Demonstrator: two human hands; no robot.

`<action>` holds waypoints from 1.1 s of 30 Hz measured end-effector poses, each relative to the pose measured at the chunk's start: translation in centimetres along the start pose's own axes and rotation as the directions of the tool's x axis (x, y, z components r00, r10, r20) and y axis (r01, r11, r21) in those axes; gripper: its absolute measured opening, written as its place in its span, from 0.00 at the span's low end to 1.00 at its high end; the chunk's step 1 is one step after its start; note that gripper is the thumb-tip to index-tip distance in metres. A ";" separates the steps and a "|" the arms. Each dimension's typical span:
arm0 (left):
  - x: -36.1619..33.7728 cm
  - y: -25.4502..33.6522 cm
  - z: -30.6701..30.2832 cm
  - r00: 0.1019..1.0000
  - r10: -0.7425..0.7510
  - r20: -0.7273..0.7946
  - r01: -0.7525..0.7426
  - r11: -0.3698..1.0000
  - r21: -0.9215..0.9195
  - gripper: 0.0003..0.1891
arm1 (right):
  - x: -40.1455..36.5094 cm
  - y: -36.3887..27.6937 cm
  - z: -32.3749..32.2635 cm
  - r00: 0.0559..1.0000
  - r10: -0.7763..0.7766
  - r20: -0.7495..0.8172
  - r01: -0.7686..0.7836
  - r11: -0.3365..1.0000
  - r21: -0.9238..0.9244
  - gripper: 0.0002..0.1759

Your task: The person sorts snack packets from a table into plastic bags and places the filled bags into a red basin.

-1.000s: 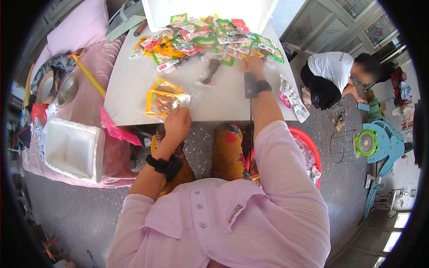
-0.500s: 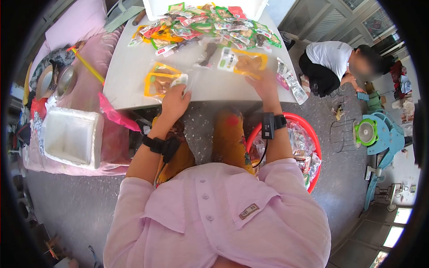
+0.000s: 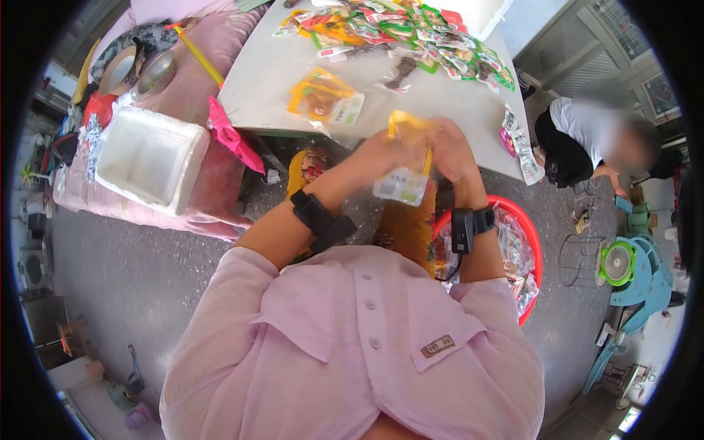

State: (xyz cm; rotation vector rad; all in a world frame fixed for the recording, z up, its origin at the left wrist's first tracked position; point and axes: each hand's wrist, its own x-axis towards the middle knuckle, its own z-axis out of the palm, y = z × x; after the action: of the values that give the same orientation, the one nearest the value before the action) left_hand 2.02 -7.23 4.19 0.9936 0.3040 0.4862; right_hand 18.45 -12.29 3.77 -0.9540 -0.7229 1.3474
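A yellow-and-white food packet [image 3: 400, 186] with a clear window is in front of me, past the table's near edge. My left hand [image 3: 387, 155] is closed on its left side. At its upper right side, my right hand [image 3: 449, 150] has its fingers curled round the edge; motion blurs them a little. Another yellow-edged packet [image 3: 320, 98] lies on the white table [image 3: 271, 81] beyond my left hand. Farther back is a dark-filled clear packet [image 3: 402, 72], close to a heap of mixed packets [image 3: 411, 33].
A red basin [image 3: 534, 249] of packets stands by my right forearm. White and purple packets [image 3: 519, 147] lie at the table's right edge. To the left is a foam box [image 3: 150, 158] on pink cloth, with a pink bag [image 3: 226, 132] nearby. A person [image 3: 576, 139] crouches at the right.
My right hand has brought the packet from the table toward me. My left hand has let go of the other packet and moved right to this one. The view has shifted.
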 end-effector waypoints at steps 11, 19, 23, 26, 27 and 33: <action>0.9 -0.8 -0.8 0.972 0.138 -0.189 -0.189 0.940 -0.284 0.18 | -4.2 5.1 2.7 0.998 0.027 0.063 -0.048 0.933 0.358 0.21; -0.9 0.8 -2.4 0.962 0.084 0.261 -0.024 0.974 -0.227 0.13 | -6.5 6.9 2.8 0.791 0.419 0.446 -0.597 0.690 0.409 0.37; -1.6 0.9 -1.7 0.839 0.081 0.538 0.016 0.985 -0.172 0.09 | -7.3 8.5 4.5 0.833 0.082 0.547 -0.477 0.606 0.637 0.26; -1.4 1.0 -1.7 0.885 0.037 0.464 -0.039 0.999 -0.004 0.09 | -7.1 7.6 4.2 0.944 0.072 0.323 -0.318 0.463 0.827 0.22; -1.0 1.0 -1.7 0.925 0.059 0.376 -0.088 0.994 0.059 0.10 | -7.2 5.5 4.9 0.970 0.050 0.237 -0.215 0.625 0.750 0.22; -0.2 0.7 -4.6 0.781 0.622 -0.058 0.125 -0.064 0.990 0.16 | -4.7 1.6 1.2 0.961 -0.127 -0.246 0.213 0.905 0.367 0.15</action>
State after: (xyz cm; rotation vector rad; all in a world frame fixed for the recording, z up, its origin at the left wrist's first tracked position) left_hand -0.47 -3.67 2.39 2.4992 1.1207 0.9796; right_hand 16.11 -16.82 3.39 -0.6839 -0.3407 1.1525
